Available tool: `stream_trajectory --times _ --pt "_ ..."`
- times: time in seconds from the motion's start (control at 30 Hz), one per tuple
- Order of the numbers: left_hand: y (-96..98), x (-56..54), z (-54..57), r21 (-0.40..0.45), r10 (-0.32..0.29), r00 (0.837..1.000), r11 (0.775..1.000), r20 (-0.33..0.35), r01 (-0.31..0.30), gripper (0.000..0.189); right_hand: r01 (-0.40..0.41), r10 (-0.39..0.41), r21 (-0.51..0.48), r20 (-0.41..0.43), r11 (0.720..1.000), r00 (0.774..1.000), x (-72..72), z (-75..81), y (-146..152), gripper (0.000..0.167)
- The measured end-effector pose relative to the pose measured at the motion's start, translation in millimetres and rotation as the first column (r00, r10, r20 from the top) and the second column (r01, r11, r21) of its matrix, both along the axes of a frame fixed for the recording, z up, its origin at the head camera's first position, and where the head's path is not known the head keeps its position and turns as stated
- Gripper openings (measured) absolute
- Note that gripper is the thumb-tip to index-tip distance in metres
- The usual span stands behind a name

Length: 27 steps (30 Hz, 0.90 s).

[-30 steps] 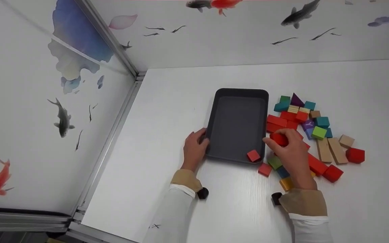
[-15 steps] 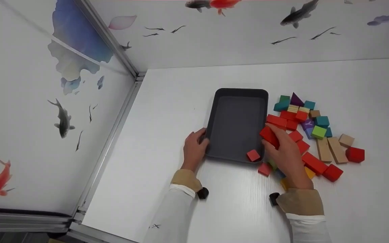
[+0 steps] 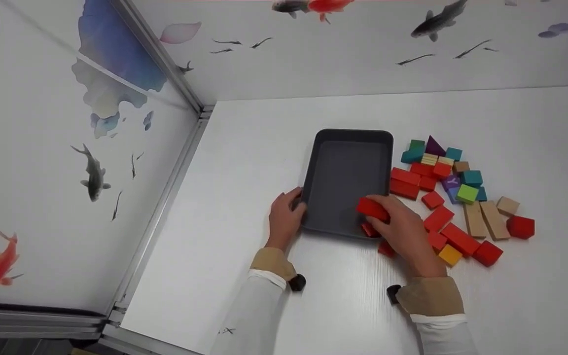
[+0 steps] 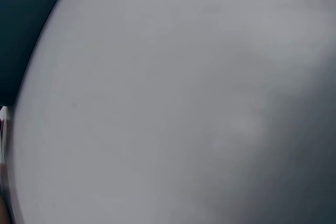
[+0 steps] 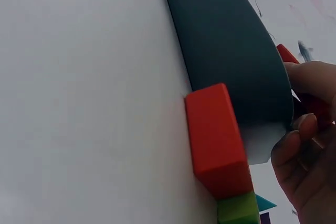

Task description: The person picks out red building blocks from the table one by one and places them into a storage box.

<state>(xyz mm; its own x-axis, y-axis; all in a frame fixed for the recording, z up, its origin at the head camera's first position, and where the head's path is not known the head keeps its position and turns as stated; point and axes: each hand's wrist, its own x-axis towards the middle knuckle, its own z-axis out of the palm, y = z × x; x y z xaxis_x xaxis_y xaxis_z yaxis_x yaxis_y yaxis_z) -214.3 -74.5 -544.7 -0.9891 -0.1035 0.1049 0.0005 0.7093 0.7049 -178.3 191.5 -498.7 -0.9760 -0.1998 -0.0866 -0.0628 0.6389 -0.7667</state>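
Blocks (image 3: 460, 240) are heaped along the right of a dark tray (image 3: 348, 180), a few red ones right up by its rim. Right hand (image 3: 405, 234) is pinching a red block (image 3: 372, 209) between thumb and fingers, above the tray's near right corner. That hand and block partly cover a smaller red piece (image 3: 367, 230) in the same corner. Left hand (image 3: 285, 221) touches the tray's left side; can't tell if those fingers curl round the rim. There's another red block (image 5: 215, 140) just outside the corner, green one (image 5: 239, 209) beside it. Farther out: wooden planks (image 3: 474, 219), a yellow block (image 3: 450, 255) and a purple triangle (image 3: 434, 146).
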Motion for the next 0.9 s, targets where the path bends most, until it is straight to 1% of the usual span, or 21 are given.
stream_trajectory --times 0.17,0.37,0.47,0.63,0.7,0.77,0.9 --pt "0.3 -0.4 0.0 0.009 0.001 1.000 1.000 -0.003 -0.001 0.041 -0.013 0.012 0.042 0.002 0.999 1.000 0.7 -0.2 -4.5 0.061" --pt "-0.1 -2.3 1.0 0.001 -0.005 1.000 1.000 -0.031 0.005 0.041 -0.046 0.046 0.041 0.005 0.998 0.999 1.2 0.2 -2.9 0.060" --pt "-0.3 -0.5 0.1 -0.011 -0.009 0.999 1.000 -0.039 0.009 0.041 -0.058 0.057 0.049 0.031 0.997 0.998 2.3 -0.2 -2.4 0.061" --pt "0.0 1.1 -1.8 -0.017 -0.006 0.999 1.000 -0.034 0.006 0.041 -0.041 0.033 0.062 0.127 0.997 0.991 1.8 1.5 -3.4 0.062" --pt "0.1 0.5 -2.2 -0.013 -0.002 0.999 1.000 -0.035 0.002 0.041 -0.036 0.027 0.058 0.151 0.998 0.988 1.2 1.5 -3.4 0.063" --pt "0.2 -0.2 -2.1 -0.005 0.000 0.999 1.000 -0.033 -0.001 0.041 -0.042 0.034 0.052 0.154 0.998 0.988 1.2 0.7 -3.0 0.063" --pt "0.0 0.6 -3.1 0.009 0.002 1.000 1.000 -0.018 -0.002 0.041 -0.066 0.059 0.049 0.132 0.997 0.990 2.3 -3.6 -1.8 0.062"
